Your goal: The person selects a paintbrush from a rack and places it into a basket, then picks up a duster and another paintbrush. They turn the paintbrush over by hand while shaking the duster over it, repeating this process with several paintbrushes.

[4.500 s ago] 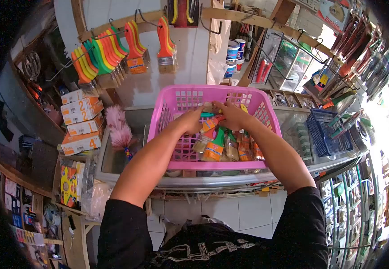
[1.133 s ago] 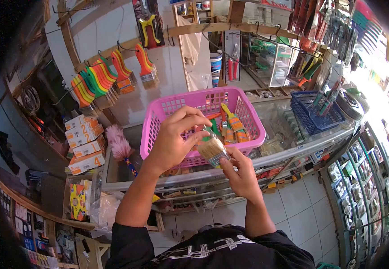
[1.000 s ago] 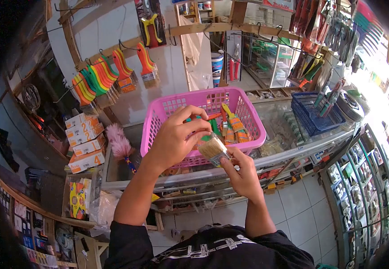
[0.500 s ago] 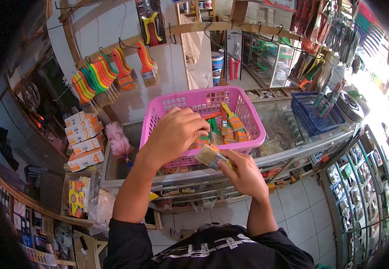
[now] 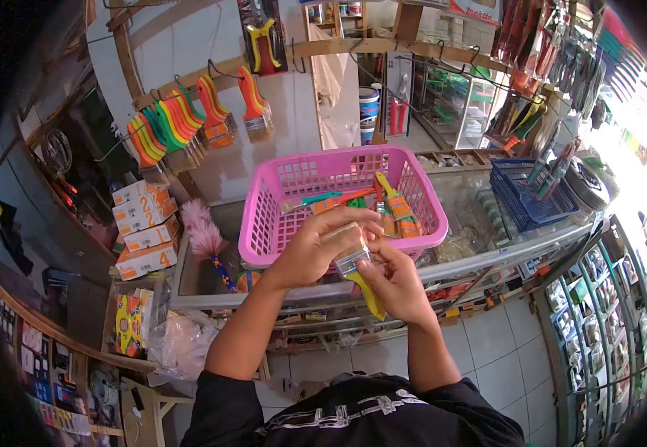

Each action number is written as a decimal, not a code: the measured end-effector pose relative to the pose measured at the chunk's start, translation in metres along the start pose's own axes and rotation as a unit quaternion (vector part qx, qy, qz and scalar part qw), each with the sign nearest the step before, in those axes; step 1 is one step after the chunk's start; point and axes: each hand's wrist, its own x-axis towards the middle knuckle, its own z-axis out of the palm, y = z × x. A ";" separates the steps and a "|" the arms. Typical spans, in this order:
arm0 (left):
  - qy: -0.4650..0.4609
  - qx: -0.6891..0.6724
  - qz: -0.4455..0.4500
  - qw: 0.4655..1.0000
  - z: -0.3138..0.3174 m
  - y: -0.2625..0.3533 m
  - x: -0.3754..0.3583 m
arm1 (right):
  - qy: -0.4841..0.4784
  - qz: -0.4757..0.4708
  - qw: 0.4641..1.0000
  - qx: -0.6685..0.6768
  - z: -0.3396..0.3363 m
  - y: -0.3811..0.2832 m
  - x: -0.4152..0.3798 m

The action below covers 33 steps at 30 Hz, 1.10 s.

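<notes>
A paintbrush (image 5: 367, 293) with a yellow handle, metal ferrule and pale bristles is held in front of the pink basket, bristles up and handle slanting down toward me. My right hand (image 5: 399, 284) grips it, thumb on the ferrule. Around the bristle end curl the fingers of my left hand (image 5: 310, 252), partly covering it. Inside the pink plastic basket (image 5: 251, 237) lie several more paintbrushes, among them one with a yellow handle (image 5: 382, 181) and one with a teal handle (image 5: 321, 198). Some have orange wrappers; my hands hide part of the basket's front.
The basket stands on a glass display counter (image 5: 461, 267). A blue basket (image 5: 536, 212) is to its right, a pink duster (image 5: 203, 229) to its left. Orange-white boxes (image 5: 147, 227) are stacked farther left. Paintbrushes (image 5: 165, 127) hang from a wooden rail above.
My left hand has moved down and right from above the basket onto the bristles. The paintbrush has turned more upright, showing its yellow handle. The orange-wrapped brush near my left fingers is no longer there.
</notes>
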 end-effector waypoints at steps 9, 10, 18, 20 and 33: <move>0.026 0.389 0.133 0.911 0.001 0.020 -0.007 | 0.029 0.026 0.999 0.034 0.009 -0.001 -0.002; 0.027 0.422 0.148 0.894 0.003 0.017 -0.008 | 0.034 0.029 0.998 0.038 0.009 0.000 -0.002; 0.041 0.617 0.185 0.764 0.015 0.018 -0.009 | 0.054 0.018 0.998 0.042 0.010 0.002 0.001; 0.032 0.643 0.172 0.745 0.016 0.018 -0.010 | 0.056 0.018 0.998 0.034 0.009 0.003 0.002; 0.030 0.640 0.152 0.752 0.025 -0.013 -0.023 | 0.111 -0.013 0.992 0.066 0.003 0.019 0.009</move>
